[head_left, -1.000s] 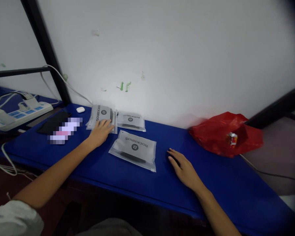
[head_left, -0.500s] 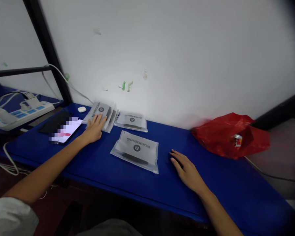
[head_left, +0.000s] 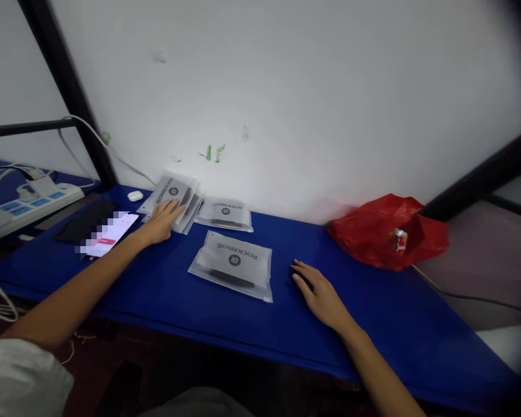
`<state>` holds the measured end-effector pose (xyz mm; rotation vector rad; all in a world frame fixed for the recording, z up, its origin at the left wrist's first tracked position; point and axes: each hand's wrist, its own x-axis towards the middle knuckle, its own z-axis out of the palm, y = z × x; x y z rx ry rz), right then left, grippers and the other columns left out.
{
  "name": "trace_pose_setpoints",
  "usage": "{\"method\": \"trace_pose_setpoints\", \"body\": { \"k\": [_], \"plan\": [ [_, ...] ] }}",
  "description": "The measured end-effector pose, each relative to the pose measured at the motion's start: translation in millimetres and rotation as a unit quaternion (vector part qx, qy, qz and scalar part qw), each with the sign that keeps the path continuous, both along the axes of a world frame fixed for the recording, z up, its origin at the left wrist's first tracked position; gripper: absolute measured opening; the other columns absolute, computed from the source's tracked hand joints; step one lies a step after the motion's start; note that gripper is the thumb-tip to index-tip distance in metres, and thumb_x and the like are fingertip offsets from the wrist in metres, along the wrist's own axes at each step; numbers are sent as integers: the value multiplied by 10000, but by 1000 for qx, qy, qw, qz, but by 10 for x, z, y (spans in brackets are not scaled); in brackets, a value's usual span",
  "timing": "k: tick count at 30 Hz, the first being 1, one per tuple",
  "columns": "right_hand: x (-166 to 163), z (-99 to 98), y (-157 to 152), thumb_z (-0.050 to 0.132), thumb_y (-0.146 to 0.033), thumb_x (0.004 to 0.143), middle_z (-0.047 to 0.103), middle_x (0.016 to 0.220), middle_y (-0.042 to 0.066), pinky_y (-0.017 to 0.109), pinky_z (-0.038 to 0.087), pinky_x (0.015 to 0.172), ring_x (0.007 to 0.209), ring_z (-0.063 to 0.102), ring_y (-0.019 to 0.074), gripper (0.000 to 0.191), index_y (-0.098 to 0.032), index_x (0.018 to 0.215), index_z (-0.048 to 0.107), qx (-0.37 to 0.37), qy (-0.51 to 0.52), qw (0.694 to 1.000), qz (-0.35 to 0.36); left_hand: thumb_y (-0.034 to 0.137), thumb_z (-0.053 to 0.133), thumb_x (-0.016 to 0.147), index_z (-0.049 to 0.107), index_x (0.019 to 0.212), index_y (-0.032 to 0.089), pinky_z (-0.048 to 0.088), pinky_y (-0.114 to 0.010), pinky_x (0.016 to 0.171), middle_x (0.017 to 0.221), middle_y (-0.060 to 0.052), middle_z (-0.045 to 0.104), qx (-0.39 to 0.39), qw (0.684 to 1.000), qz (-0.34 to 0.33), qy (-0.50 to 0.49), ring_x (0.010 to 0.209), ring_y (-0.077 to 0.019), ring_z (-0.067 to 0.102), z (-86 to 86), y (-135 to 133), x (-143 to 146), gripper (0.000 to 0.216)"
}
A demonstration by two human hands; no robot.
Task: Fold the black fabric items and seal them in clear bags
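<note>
My left hand (head_left: pixel 160 220) lies flat, fingers stretched out, on the near edge of a fanned stack of frosted plastic packets (head_left: pixel 170 192) by the wall. A single packet (head_left: pixel 224 212) lies just right of the stack. Another packet (head_left: pixel 231 264), with a dark strip inside, lies nearer me on the blue table (head_left: pixel 252 324). My right hand (head_left: pixel 319 292) rests palm down on the table a little right of that packet, fingers apart, with something small and dark under its fingertips.
A lit phone (head_left: pixel 106 233) and a dark flat object (head_left: pixel 87 219) lie left of my left hand. A white earbud case (head_left: pixel 135 196) sits by the wall. A power strip with cables (head_left: pixel 26 200) is far left. A red plastic bag (head_left: pixel 386 231) lies at the right.
My left hand has slid the stack of packets leftward and fanned it out. The right hand has stayed in place.
</note>
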<state>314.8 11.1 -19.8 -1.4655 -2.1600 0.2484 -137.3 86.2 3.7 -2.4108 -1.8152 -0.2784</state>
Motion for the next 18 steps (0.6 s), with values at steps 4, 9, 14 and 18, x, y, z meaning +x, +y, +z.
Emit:
{"method": "trace_pose_setpoints", "body": {
  "k": [4, 9, 14, 18],
  "plan": [
    [-6, 13, -7, 397, -457, 909, 581, 1272, 141, 512, 384, 1047, 1222, 507, 273, 437, -171, 1147, 625, -8, -6, 1000, -2, -40, 387, 600, 207, 1445, 143, 240, -554, 1071, 1512, -180, 203, 12, 1000, -12, 3, 1397, -323, 147, 7, -59, 18, 883],
    [-7, 8, -7, 403, -458, 908, 582, 1274, 128, 518, 389, 1042, 1217, 513, 271, 420, -194, 1146, 625, -4, -9, 1000, -2, -39, 379, 587, 222, 1432, 141, 251, -489, 1081, 1504, -162, 226, 31, 999, -27, -17, 1382, -289, 192, 34, -204, 115, 878],
    [4, -2, 0, 401, -464, 908, 585, 1271, 127, 513, 397, 1037, 1215, 516, 267, 421, -197, 1143, 626, 3, -12, 1000, 1, -54, 376, 617, 279, 1404, 115, 270, -431, 1085, 1470, -153, 285, 26, 999, -23, -34, 1347, -270, 256, 40, -339, 242, 811],
    [5, 7, -2, 399, -468, 908, 585, 1270, 126, 506, 397, 1041, 1220, 512, 265, 426, -196, 1146, 625, 3, -15, 1000, 5, -52, 348, 674, 319, 1382, 124, 278, -439, 1089, 1455, -136, 315, 39, 998, -21, -52, 1340, -259, 269, 23, -447, 302, 730]
  ]
}}
